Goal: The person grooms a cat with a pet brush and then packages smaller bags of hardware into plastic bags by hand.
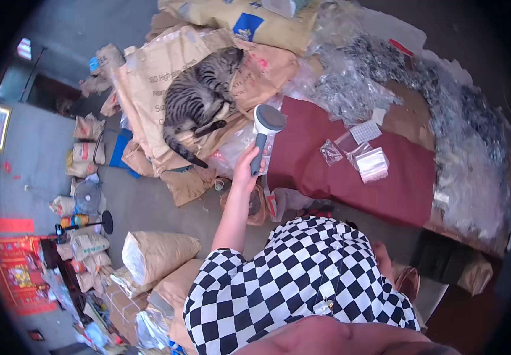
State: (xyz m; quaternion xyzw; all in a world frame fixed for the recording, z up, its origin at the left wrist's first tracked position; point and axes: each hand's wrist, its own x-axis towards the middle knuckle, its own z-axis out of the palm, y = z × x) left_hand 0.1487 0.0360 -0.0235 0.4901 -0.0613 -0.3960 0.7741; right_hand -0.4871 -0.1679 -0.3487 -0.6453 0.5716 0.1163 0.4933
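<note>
My left hand (246,166) is wrapped round the dark handle of a pet grooming brush (260,141). Its white head with a grey pad points away from me, just right of a striped tabby cat (193,102). The brush and the cat are apart. Curled on its side, the cat lies on large brown paper sacks (152,77), its tail toward my forearm. At my right side a bit of bare arm (382,260) shows beside the checkered shirt; my right hand itself is hidden.
A maroon cloth (308,157) covers part of the table to the right, with small clear packets (372,164) on it. Heaps of plastic film (474,160) lie beyond. On the floor at left stand a paper sack (160,254) and a fan (88,197).
</note>
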